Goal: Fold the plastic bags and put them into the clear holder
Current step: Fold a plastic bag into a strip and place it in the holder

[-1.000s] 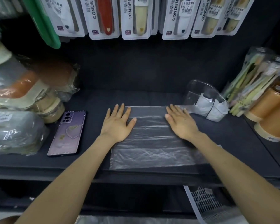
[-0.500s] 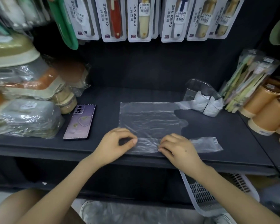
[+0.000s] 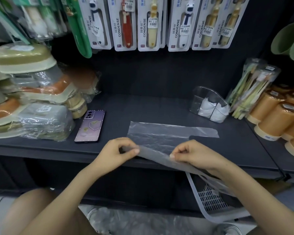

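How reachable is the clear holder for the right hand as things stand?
Probably yes. Only shelf and the flat plastic bag lie between the right hand and the holder, nothing upright. But its grip pinches the bag's near edge, so it would have to let go or drag the bag.

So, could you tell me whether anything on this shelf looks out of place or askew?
A purple phone lies face down on the shelf among wrapped goods, seemingly a personal item, not stock. The near edge of the plastic bag, pinched by the left hand and right hand, trails off the shelf front on the right.
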